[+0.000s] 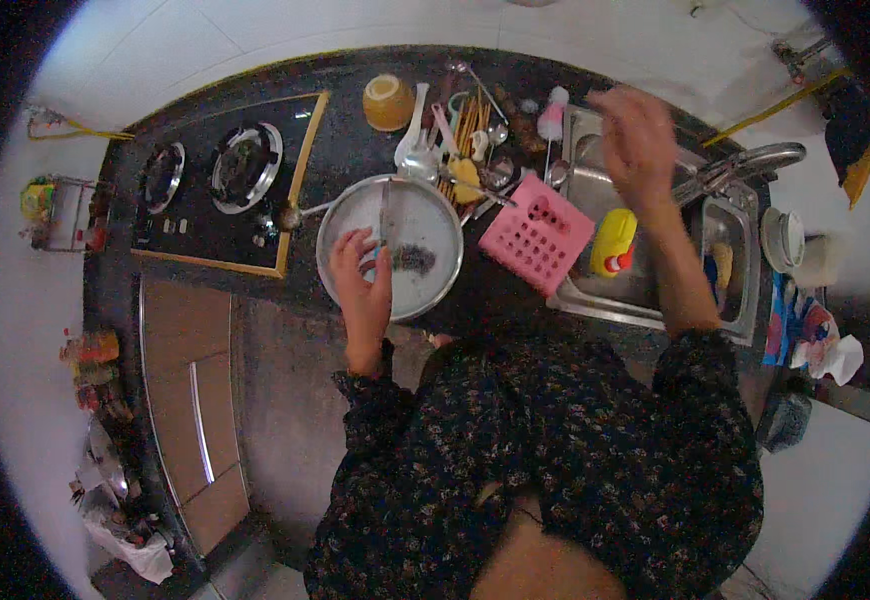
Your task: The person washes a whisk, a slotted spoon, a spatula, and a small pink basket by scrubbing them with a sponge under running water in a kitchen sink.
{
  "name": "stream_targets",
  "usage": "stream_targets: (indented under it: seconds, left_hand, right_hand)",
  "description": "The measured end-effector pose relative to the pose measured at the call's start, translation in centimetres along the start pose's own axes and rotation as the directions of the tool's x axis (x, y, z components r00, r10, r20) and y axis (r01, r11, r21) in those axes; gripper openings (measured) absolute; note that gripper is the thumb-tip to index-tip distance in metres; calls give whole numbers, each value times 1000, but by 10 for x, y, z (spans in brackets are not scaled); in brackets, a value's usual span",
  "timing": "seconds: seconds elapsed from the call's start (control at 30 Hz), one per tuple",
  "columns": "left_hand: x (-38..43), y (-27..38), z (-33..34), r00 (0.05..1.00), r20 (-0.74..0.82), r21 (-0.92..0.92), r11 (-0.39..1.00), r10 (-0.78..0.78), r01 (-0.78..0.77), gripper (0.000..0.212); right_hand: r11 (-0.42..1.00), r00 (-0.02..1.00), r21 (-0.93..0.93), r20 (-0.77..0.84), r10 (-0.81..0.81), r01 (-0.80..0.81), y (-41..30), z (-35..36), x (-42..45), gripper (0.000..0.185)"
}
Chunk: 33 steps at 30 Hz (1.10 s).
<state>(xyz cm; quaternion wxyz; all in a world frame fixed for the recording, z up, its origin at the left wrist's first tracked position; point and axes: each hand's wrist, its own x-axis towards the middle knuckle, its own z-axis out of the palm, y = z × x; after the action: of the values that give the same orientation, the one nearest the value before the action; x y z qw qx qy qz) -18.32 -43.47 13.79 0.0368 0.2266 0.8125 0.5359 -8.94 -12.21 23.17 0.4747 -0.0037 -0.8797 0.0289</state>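
My left hand (363,289) is over the near left part of a round metal pan or tray (435,285), its thumb and fingers around a small blue-tipped thing, seemingly the handle of a knife (385,206) whose blade points away from me. A dark patch (414,259) lies in the pan beside the hand. Blurred, my right hand (636,139) is raised over the far part of the left sink basin (648,292); I see nothing in it. A pink perforated plastic basket (536,236) stands between the pan and a yellow bottle with a red cap (615,241).
Chopsticks (471,124), spoons and ladles lie behind the pan, near a yellowish bowl (388,103). A gas hob (232,180) is at the left. The faucet (742,165) reaches over the sink; stacked white dishes (784,240) stand at its right.
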Motion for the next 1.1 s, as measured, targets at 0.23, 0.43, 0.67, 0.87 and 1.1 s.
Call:
stream_targets:
  seconds: [0.23,0.43,0.67,0.87,1.1]
  left_hand:
    - [-11,-44,-32,969,8,450,865,247,-224,35]
    - [-4,-87,-34,966,179,414,876,189,-248,46]
    - [17,-102,5,795,552,552,825,-252,-122,62]
    - [25,-118,3,752,636,128,936,176,-328,61]
    - [28,-113,-18,739,671,119,974,63,-192,53]
  right_hand:
    - [872,796,113,476,374,-477,-71,61,-107,21]
    - [863,754,101,542,370,-496,-87,134,-87,21]
    - [774,636,77,624,454,-629,-87,267,-41,26]
    - [911,586,-223,707,396,-346,-72,332,-44,20]
    - [926,546,279,832,-101,-253,-122,326,-20,20]
